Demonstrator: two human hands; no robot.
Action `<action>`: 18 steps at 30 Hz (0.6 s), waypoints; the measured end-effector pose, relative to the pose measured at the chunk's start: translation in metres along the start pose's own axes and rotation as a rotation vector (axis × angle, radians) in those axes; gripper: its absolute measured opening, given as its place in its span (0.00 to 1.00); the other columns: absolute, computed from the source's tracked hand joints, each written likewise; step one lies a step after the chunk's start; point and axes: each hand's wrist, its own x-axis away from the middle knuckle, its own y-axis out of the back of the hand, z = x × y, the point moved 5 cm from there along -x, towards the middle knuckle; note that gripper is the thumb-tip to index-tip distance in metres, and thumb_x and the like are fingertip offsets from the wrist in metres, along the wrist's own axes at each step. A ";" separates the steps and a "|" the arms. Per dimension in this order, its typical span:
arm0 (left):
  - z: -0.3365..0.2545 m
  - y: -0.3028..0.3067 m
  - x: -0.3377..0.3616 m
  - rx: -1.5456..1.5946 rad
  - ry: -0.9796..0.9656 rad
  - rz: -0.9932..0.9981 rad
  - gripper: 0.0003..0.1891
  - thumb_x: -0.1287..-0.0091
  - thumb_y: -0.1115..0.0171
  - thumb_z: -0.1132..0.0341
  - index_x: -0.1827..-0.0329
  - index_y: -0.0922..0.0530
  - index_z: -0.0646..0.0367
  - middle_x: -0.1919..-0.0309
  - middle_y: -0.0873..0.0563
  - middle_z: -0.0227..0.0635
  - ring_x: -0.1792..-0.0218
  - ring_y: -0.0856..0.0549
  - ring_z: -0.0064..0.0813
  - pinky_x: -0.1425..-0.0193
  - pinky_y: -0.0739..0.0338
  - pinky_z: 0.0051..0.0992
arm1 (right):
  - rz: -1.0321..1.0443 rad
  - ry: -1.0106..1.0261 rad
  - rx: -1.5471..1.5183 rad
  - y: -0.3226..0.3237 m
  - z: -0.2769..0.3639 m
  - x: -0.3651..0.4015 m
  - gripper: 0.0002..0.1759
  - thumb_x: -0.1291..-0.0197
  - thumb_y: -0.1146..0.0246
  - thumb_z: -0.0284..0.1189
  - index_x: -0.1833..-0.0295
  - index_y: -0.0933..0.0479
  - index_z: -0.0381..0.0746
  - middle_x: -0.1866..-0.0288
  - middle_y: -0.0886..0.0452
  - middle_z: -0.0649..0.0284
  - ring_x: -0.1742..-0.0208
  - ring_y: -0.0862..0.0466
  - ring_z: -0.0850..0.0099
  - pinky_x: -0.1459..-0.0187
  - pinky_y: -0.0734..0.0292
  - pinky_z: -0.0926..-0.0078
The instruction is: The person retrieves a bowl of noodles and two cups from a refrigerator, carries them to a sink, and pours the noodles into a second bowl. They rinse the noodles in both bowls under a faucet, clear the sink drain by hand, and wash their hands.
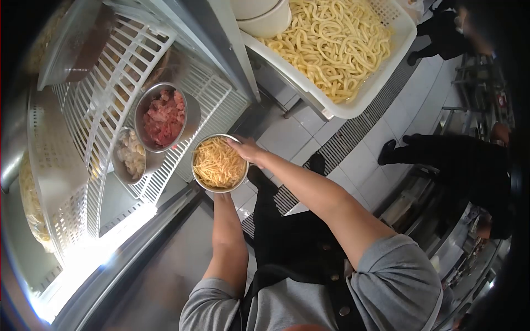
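A round metal bowl [193, 175] full of thin yellow shreds [220, 163] is held in front of the fridge shelf. My right hand [247, 151] grips its rim on the right, thumb over the edge. From below, my left hand [222, 196] supports the bowl; its fingers are hidden underneath. Just beyond, on a white wire shelf [208, 91], stands a metal container of raw reddish meat [164, 119]. Beside it a smaller metal container holds pale pieces, perhaps shrimp [131, 155].
Upper right, a white plastic crate [349, 112] holds thick noodles [337, 47], with white tubs [265, 19] beside it. A clear container [77, 44] sits on an upper shelf. Two people in dark clothes [450, 160] stand right, near a floor grate [359, 132].
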 end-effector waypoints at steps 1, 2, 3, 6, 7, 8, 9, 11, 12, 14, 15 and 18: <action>0.005 -0.002 0.005 0.022 -0.006 -0.006 0.37 0.29 0.53 0.39 0.24 0.41 0.54 0.26 0.36 0.43 0.27 0.35 0.46 0.24 0.41 0.53 | 0.043 0.004 -0.048 0.002 0.002 0.007 0.36 0.30 0.52 0.59 0.25 0.37 0.50 0.27 0.35 0.48 0.26 0.34 0.55 0.29 0.37 0.57; 0.009 -0.005 0.010 0.035 -0.010 -0.010 0.37 0.29 0.53 0.39 0.24 0.41 0.54 0.26 0.36 0.43 0.27 0.35 0.46 0.24 0.41 0.53 | 0.085 0.007 -0.096 0.007 0.001 0.016 0.37 0.31 0.52 0.60 0.25 0.37 0.49 0.27 0.35 0.49 0.26 0.33 0.55 0.31 0.34 0.57; 0.014 -0.007 0.016 0.047 -0.011 -0.017 0.37 0.29 0.53 0.39 0.24 0.41 0.54 0.26 0.36 0.43 0.27 0.35 0.46 0.24 0.41 0.53 | 0.128 0.009 -0.144 0.015 0.008 0.032 0.39 0.32 0.52 0.61 0.25 0.37 0.48 0.27 0.34 0.49 0.27 0.33 0.56 0.33 0.31 0.56; 0.024 -0.024 0.037 0.090 -0.037 -0.028 0.37 0.29 0.53 0.39 0.24 0.41 0.54 0.26 0.35 0.43 0.27 0.34 0.47 0.24 0.41 0.53 | 0.170 -0.016 -0.102 0.038 0.033 0.084 0.38 0.28 0.55 0.59 0.25 0.39 0.43 0.27 0.32 0.55 0.27 0.32 0.64 0.29 0.38 0.61; 0.029 -0.032 0.046 0.101 -0.047 -0.031 0.37 0.29 0.53 0.39 0.24 0.41 0.54 0.26 0.35 0.43 0.27 0.34 0.47 0.24 0.41 0.53 | 0.230 0.013 -0.167 0.041 0.037 0.100 0.40 0.29 0.54 0.59 0.24 0.40 0.41 0.27 0.32 0.55 0.27 0.32 0.63 0.29 0.38 0.62; 0.035 -0.040 0.056 0.112 -0.060 -0.037 0.37 0.29 0.53 0.39 0.24 0.41 0.54 0.26 0.35 0.43 0.27 0.34 0.47 0.24 0.40 0.53 | 0.245 0.001 -0.146 0.043 0.040 0.116 0.40 0.29 0.54 0.59 0.24 0.41 0.41 0.27 0.32 0.54 0.27 0.32 0.63 0.29 0.38 0.62; 0.042 -0.051 0.067 0.132 -0.072 -0.035 0.37 0.29 0.53 0.39 0.24 0.41 0.54 0.26 0.35 0.43 0.27 0.34 0.47 0.24 0.40 0.53 | 0.257 -0.004 -0.117 0.049 0.043 0.132 0.40 0.29 0.54 0.58 0.23 0.42 0.41 0.27 0.32 0.54 0.27 0.33 0.63 0.29 0.38 0.62; 0.058 -0.075 0.093 0.173 -0.103 -0.038 0.37 0.29 0.53 0.39 0.24 0.41 0.54 0.26 0.35 0.43 0.27 0.34 0.47 0.24 0.40 0.53 | 0.288 0.006 -0.059 0.059 0.045 0.164 0.42 0.30 0.54 0.60 0.21 0.46 0.45 0.27 0.33 0.53 0.25 0.35 0.60 0.29 0.37 0.58; 0.064 -0.089 0.109 0.188 -0.119 -0.037 0.37 0.29 0.53 0.39 0.24 0.41 0.54 0.26 0.35 0.44 0.27 0.34 0.47 0.24 0.40 0.53 | 0.261 0.013 0.006 0.062 0.050 0.181 0.43 0.31 0.53 0.61 0.21 0.47 0.46 0.27 0.33 0.52 0.25 0.37 0.58 0.29 0.37 0.56; 0.078 -0.118 0.141 0.226 -0.156 -0.033 0.37 0.29 0.53 0.39 0.24 0.40 0.54 0.26 0.35 0.44 0.27 0.34 0.47 0.25 0.40 0.53 | 0.202 0.031 0.134 0.072 0.064 0.224 0.44 0.32 0.53 0.63 0.20 0.50 0.48 0.28 0.33 0.52 0.23 0.39 0.55 0.30 0.37 0.53; 0.085 -0.135 0.156 0.245 -0.168 -0.025 0.37 0.29 0.53 0.39 0.24 0.40 0.54 0.26 0.35 0.44 0.27 0.34 0.47 0.25 0.40 0.53 | 0.211 -0.004 0.068 0.078 0.069 0.245 0.44 0.34 0.53 0.65 0.21 0.48 0.50 0.28 0.34 0.55 0.25 0.38 0.54 0.33 0.34 0.47; 0.099 -0.186 0.200 0.298 -0.213 0.012 0.37 0.29 0.53 0.39 0.24 0.40 0.54 0.27 0.35 0.44 0.27 0.34 0.47 0.25 0.39 0.53 | 0.425 -0.066 0.107 0.101 0.096 0.299 0.42 0.33 0.55 0.65 0.24 0.42 0.49 0.27 0.35 0.59 0.29 0.34 0.57 0.37 0.32 0.44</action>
